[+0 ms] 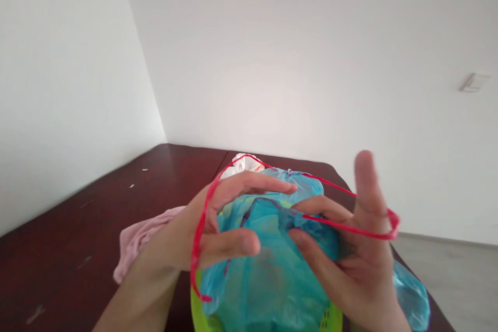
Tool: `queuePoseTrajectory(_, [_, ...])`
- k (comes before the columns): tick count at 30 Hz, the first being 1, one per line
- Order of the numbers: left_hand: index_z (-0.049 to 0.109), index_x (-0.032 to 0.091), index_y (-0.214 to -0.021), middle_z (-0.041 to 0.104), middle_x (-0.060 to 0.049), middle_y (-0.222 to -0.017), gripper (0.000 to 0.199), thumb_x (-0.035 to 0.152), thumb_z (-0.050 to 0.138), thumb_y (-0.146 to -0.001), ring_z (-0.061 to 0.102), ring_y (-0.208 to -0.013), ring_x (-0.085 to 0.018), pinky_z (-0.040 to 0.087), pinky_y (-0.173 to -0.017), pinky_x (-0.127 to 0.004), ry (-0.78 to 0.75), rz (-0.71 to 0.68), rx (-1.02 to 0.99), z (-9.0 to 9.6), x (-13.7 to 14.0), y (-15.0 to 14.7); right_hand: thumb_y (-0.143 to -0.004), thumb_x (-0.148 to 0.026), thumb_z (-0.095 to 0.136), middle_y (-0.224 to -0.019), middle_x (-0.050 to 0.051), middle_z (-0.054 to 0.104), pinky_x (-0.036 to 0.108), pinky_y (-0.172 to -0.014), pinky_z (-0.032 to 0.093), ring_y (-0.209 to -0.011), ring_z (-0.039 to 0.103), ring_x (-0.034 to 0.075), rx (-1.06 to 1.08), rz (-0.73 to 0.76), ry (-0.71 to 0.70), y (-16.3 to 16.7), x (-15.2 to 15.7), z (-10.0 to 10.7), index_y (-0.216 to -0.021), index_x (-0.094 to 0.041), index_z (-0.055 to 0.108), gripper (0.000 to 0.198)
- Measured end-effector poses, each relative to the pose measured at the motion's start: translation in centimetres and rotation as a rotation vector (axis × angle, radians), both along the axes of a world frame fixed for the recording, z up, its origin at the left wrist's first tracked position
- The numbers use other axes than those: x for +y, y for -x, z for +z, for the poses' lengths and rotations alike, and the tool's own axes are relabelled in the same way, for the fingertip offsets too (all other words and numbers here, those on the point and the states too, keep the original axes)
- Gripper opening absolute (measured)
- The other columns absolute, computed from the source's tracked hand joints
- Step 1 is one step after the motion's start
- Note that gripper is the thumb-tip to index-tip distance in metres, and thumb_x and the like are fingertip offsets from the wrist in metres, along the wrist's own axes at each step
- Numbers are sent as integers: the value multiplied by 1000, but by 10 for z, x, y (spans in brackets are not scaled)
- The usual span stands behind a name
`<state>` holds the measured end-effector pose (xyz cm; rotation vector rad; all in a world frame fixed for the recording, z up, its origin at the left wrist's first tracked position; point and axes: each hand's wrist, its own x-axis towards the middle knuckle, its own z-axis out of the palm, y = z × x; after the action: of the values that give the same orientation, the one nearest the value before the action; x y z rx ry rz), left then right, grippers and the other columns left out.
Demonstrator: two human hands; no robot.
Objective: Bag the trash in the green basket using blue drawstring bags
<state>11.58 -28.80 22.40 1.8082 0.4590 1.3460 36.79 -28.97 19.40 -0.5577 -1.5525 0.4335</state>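
A thin blue plastic bag (268, 275) lines a green perforated basket (200, 316), its upper edge bunched up. My right hand (350, 249) pinches the bag's gathered edge between thumb and fingers. A red drawstring (350, 229) runs out of that edge and loops around my right hand's raised finger. My left hand (218, 218) is over the left side of the bag, thumb and fingers apart with nothing between them. Another stretch of the red drawstring passes across the back of this hand and wrist. Bag and hands hide most of the basket.
A pink cloth (143, 233) lies on the dark wooden table (78, 238) to the left. Behind the basket is a crumpled white plastic bag (243, 163). More blue plastic (410, 295) lies near the table's right edge. Small white scraps dot the left side.
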Motion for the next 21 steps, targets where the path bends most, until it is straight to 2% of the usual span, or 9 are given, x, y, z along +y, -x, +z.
queuePoseTrajectory(2, [90, 33, -138, 90, -10, -138, 38, 52, 94, -106, 86, -129, -37, 68, -116, -52, -92, 75, 111, 2, 0, -9, -90, -16, 100, -146, 5, 87, 47, -93, 79, -98, 89, 27, -185, 102, 15, -3, 0, 1, -191, -52, 41, 122])
queuePoseTrajectory(3, [91, 33, -130, 91, -8, -130, 26, 44, 95, -106, 87, -121, -33, 68, -114, -49, -157, 113, 162, 4, 1, -11, -92, -16, 97, -156, 6, 83, 47, -99, 79, -108, 90, 28, -258, 125, 20, -5, -1, 2, -188, -50, 47, 114])
queuePoseTrajectory(5, [90, 30, -117, 90, -5, -117, 10, 30, 94, -107, 86, -109, -27, 68, -107, -42, -262, 170, 240, 6, 5, -10, -99, -18, 92, -170, 8, 75, 49, -109, 76, -127, 87, 31, -348, 130, 27, -9, -5, 5, -177, -46, 65, 88])
queuePoseTrajectory(7, [86, 27, -111, 88, -4, -110, 7, 25, 93, -108, 83, -104, -23, 66, -100, -37, -297, 173, 289, 8, 8, -7, -109, -22, 82, -169, 9, 75, 48, -111, 74, -136, 83, 32, -385, 141, 28, -12, -7, 6, -172, -41, 70, 67])
queuePoseTrajectory(11, [79, 24, -112, 84, -2, -107, 12, 29, 90, -111, 77, -94, -18, 62, -86, -29, -161, 133, 359, 7, 5, -3, -122, -21, 61, -136, 8, 85, 42, -101, 68, -115, 81, 25, -325, 56, -75, -10, -4, 8, -163, -33, 74, 45])
queuePoseTrajectory(14, [76, 26, -128, 81, 0, -105, 31, 36, 95, -106, 70, -79, -13, 53, -67, -24, -11, 88, 420, 5, 1, -6, -125, -21, 57, -99, 2, 73, 33, -78, 53, -87, 67, 17, -340, -78, -121, -7, 5, 12, -119, -25, 77, 20])
queuePoseTrajectory(17, [78, 28, -133, 76, 5, -91, 24, 37, 88, -112, 63, -68, -10, 44, -62, -24, -4, 60, 557, 3, 0, -10, -127, -27, 58, -78, -4, 51, 32, -63, 34, -68, 46, 13, -398, -114, -48, -6, 10, 16, -91, -24, 54, 36])
queuePoseTrajectory(19, [79, 27, -123, 74, 5, -87, 11, 35, 81, -116, 62, -70, -11, 45, -65, -25, -84, 80, 597, 3, 1, -13, -129, -32, 58, -75, -5, 47, 31, -60, 32, -65, 42, 12, -393, -44, 47, -7, 9, 15, -88, -24, 49, 42])
queuePoseTrajectory(21, [77, 25, -114, 75, 3, -90, 9, 33, 79, -116, 65, -76, -13, 48, -72, -27, -176, 104, 588, 5, 1, -13, -130, -37, 57, -76, -4, 48, 30, -60, 35, -67, 44, 13, -305, 46, 136, -8, 7, 14, -86, -24, 50, 46])
